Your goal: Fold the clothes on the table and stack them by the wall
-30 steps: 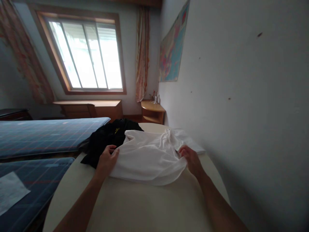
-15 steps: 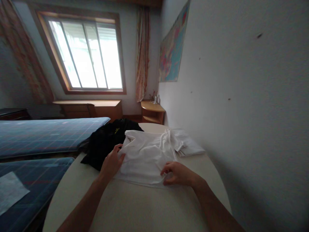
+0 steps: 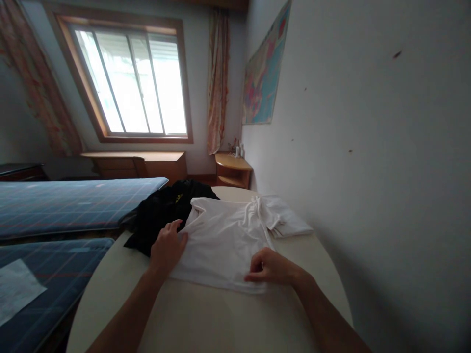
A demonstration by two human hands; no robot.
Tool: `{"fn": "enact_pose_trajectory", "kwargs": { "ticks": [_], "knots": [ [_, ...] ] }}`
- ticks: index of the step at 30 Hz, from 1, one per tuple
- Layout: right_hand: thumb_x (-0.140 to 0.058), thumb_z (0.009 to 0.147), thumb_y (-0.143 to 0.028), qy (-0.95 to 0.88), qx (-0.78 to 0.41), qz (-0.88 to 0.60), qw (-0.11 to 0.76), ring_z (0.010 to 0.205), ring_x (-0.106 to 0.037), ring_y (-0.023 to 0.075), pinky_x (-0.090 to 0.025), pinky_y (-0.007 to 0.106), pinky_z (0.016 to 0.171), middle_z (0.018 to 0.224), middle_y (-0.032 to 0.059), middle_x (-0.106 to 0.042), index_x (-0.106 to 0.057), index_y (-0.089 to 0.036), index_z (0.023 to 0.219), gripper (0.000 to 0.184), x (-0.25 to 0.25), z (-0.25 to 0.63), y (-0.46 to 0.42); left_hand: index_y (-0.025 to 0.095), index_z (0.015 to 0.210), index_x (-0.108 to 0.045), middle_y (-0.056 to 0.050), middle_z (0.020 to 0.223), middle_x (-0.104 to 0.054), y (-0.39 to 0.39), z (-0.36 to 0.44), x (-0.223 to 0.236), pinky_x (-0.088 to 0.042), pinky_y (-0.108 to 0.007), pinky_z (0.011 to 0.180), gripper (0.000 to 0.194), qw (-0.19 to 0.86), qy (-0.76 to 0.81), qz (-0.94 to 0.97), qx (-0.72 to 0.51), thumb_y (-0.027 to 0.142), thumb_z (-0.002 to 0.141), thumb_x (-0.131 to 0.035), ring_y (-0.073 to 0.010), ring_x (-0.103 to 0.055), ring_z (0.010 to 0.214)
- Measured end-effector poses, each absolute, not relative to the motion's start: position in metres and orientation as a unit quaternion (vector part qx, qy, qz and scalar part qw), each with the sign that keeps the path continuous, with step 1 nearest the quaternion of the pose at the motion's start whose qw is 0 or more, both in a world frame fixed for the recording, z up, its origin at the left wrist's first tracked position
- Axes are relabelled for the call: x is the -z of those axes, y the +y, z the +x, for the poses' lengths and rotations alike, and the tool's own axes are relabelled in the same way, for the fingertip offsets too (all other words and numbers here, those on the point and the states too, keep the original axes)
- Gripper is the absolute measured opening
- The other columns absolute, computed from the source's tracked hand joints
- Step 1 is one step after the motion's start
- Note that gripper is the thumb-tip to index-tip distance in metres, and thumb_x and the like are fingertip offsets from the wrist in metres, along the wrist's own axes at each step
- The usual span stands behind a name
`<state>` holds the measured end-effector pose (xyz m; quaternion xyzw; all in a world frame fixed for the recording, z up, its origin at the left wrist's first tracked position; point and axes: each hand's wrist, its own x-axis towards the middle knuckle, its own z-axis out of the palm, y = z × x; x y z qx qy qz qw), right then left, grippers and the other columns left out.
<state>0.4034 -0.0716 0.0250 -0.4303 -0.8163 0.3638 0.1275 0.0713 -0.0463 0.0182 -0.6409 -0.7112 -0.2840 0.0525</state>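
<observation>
A white top (image 3: pixel 221 235) with gathered fabric and a dangling string lies spread on a round pale table (image 3: pixel 206 318). At its left edge rests my left hand (image 3: pixel 167 249), open, with thumb and fingers apart against the cloth. My right hand (image 3: pixel 274 267) is at the lower right corner, fingers curled in a pinch on the fabric; the exact fold between the fingertips is partly hidden. The bottom hem runs between both hands, a little blurred near the right one.
Behind my left hand is a heap of black cloth (image 3: pixel 162 211). Folded white cloth (image 3: pixel 290 218) sits at the table's back right, near the wall (image 3: pixel 368 196). Blue plaid mattresses (image 3: pixel 73 206) stand at the left, one bearing a white sheet of paper (image 3: pixel 18 289).
The right fingers have closed from a looser curl into a pinch. The top's lower right hem has shifted slightly toward me and its surface looks smoother. My left hand moved slightly left.
</observation>
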Motion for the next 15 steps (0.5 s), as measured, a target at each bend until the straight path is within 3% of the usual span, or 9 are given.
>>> {"fn": "enact_pose_trajectory", "kwargs": {
  "ticks": [3,6,11,15],
  "knots": [
    [-0.071,0.078,-0.040,-0.841,-0.270,-0.434,0.177,0.068,-0.060,0.0131,-0.044,0.022,0.064,0.082,0.0029,-0.070,-0.079,-0.020,0.089,0.024,-0.021,0.399,-0.068,0.019,0.109,-0.060,-0.010,0.114,-0.064,-0.052,0.085,-0.020,-0.044,-0.037,0.095,0.021,0.092,-0.612,-0.724,0.306,0.025,0.091,-0.052,-0.0268,-0.059,0.109],
    [-0.070,0.077,-0.030,-0.848,-0.224,-0.443,0.184,0.076,-0.063,0.0143,-0.046,0.022,0.073,0.097,0.0047,-0.070,-0.076,-0.023,0.101,0.025,-0.016,0.398,-0.064,0.023,0.103,-0.062,-0.005,0.107,-0.066,-0.063,0.108,-0.016,-0.046,-0.030,0.089,0.015,-0.016,-0.493,-0.835,0.245,0.024,0.092,-0.052,-0.0209,-0.062,0.100],
    [-0.070,0.075,-0.025,-0.848,-0.225,-0.457,0.150,0.071,-0.063,0.0139,-0.045,0.020,0.065,0.087,0.0039,-0.072,-0.078,-0.021,0.086,0.015,-0.020,0.398,-0.065,0.023,0.094,-0.067,-0.003,0.098,-0.068,-0.080,0.139,-0.011,-0.045,-0.027,0.079,0.012,-0.121,-0.432,-0.886,0.120,0.026,0.088,-0.057,-0.0192,-0.063,0.090],
    [-0.071,0.071,-0.021,-0.833,-0.302,-0.457,0.070,0.066,-0.065,0.0144,-0.043,0.019,0.060,0.075,0.0014,-0.075,-0.080,-0.020,0.081,0.013,-0.032,0.395,-0.078,0.021,0.083,-0.070,-0.002,0.084,-0.070,-0.103,0.152,-0.026,-0.043,-0.026,0.066,0.011,-0.166,-0.442,-0.879,0.061,0.023,0.082,-0.059,-0.0177,-0.063,0.074]
  ]
}}
